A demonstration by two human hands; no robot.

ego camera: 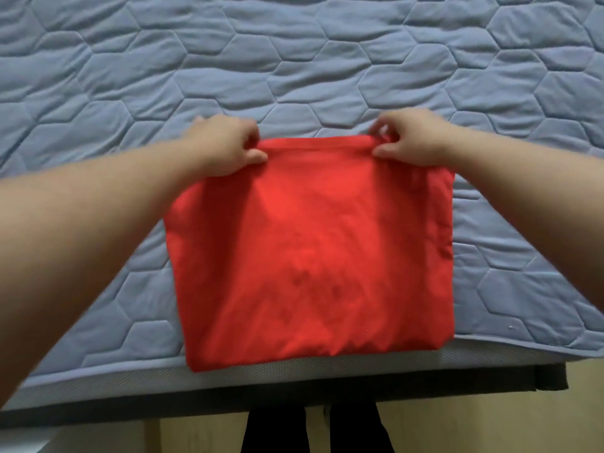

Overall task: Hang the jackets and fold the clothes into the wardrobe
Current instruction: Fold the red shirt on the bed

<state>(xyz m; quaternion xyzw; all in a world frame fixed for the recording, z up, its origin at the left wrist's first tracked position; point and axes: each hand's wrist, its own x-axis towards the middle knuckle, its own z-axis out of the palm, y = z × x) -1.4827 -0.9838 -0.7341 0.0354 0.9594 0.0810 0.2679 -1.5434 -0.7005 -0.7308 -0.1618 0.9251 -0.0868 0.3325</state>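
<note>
**Item 1. Left grip** [225, 145]: bare hand, fingers curled. Thumb and fingers pinch the far left corner of the red garment. The bare left forearm [98, 240] runs in from the lower left of the view.

**Item 2. Right grip** [408, 142]: bare hand, fingers curled. Thumb and fingers pinch the far right corner of the same garment. The bare right forearm [539, 207] runs in from the right of the view.

**Item 3. Red garment** [310, 256]: plain red cloth, folded into a rough rectangle. Its far edge is stretched straight between the two grips and shows a narrow hem or fold along its length. The body of the cloth lies flat on the bed, with light creases. The near edge reaches the near side of the bed and hangs slightly over it. The kind of garment cannot be told.

**Item 4. Bed** [294, 60]: covered with a blue-grey quilted cover [490, 93] stitched in hexagons. A pale mesh band [130, 384] runs along the near side, with a dark frame [552, 377] below it.

**Item 5. Floor** [490, 420]: pale tan, visible below the bed.

**Item 6. Person's legs** [277, 429]: in dark clothing, standing close against the near side of the bed.
</note>
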